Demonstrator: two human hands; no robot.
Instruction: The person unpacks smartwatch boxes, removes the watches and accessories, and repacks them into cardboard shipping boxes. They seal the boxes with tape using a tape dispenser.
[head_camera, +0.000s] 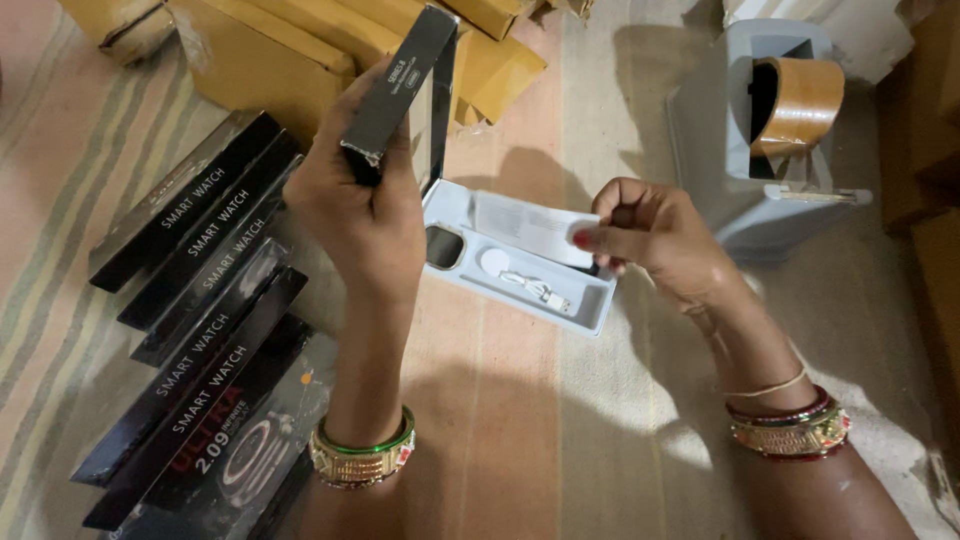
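The fingers of the left hand (365, 205) are closed around a black box lid (405, 85), which stands tilted upward above the tray. The fingers of the right hand (655, 240) are curled and pinch the edge of a white paper booklet (530, 228) that lies in the tray; the thumb nail is painted red. The light grey tray (590, 305) rests on the floor (500, 430) between both hands. Inside it, a dark watch face (444, 247) sits at the left end, and a round white charger with a cable (520, 280) lies in the long compartment near the front wall.

Both wrists carry gold and coloured bangles. To the left of the left hand, a row of black boxes (200, 290) lies side by side on a striped mat (60, 200). Behind them are brown cardboard boxes (290, 50). To the far right stands a grey tape dispenser (760, 140) with a roll of brown tape (800, 105), well apart from the right hand.
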